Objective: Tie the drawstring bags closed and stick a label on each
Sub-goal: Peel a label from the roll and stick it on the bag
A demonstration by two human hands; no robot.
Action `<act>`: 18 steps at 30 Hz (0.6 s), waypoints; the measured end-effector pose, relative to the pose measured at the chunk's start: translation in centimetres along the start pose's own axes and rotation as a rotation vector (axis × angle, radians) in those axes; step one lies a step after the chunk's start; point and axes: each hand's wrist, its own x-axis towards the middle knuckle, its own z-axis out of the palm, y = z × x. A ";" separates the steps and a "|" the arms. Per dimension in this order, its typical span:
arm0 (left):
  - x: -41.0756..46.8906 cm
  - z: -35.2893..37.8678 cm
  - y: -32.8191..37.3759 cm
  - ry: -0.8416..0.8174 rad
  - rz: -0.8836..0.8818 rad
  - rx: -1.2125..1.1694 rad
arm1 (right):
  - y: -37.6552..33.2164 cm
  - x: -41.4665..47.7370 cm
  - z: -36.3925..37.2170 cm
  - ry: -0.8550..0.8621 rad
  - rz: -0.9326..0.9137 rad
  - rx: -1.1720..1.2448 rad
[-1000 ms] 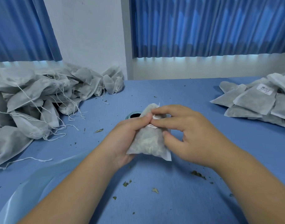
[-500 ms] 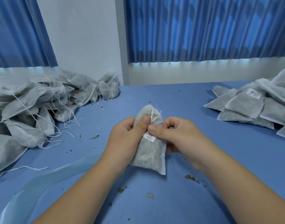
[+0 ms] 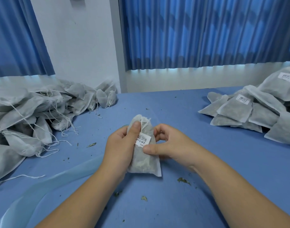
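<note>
Drawstring bag point(image 3: 143, 162), one, pale non-woven fabric, filled with dried leaf matter visible through the cloth. It was found at the centre of the frame, held upright with its lower edge at or just above the blue table point(image 3: 215, 170); contact could not be confirmed. The neck was gathered, and the drawstring point(image 3: 145, 123) ends were seen standing up from it. A white barcode label point(image 3: 143, 140) was laid on the upper front face.

Left hand point(image 3: 119, 145): wrapped round the bag's left side, thumb laid up against the neck. Right hand point(image 3: 170, 143): fingers curled at the bag's right edge, thumb pressed at the label's lower right corner.

Handling, as judged: the bag was taken to be light, soft and yielding, its fill loose and liable to shift; the thin cloth and fine string were thought easily torn or snagged. Hold was best taken at the sides below the neck, so that the label face was kept flat for pressing.

Also recorded: heap of unlabelled bags point(image 3: 34, 116), strings trailing, left of frame; stack of labelled bags point(image 3: 256, 111), right of frame; leaf crumbs point(image 3: 183, 180) scattered across the table.
</note>
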 end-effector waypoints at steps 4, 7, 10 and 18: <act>0.1 0.5 0.7 -0.204 -0.076 -0.125 | -0.1 -0.6 -1.0 0.123 -0.014 0.140; -0.4 2.0 1.0 -0.391 -0.185 -0.050 | 0.2 -1.3 -2.5 0.378 0.002 0.121; -0.8 4.8 1.3 -0.377 -0.206 -0.021 | 0.6 -3.1 -4.6 0.442 0.042 0.102; -1.5 17.0 3.2 -0.351 -0.141 -0.030 | -0.1 -9.5 -13.2 0.501 0.019 0.275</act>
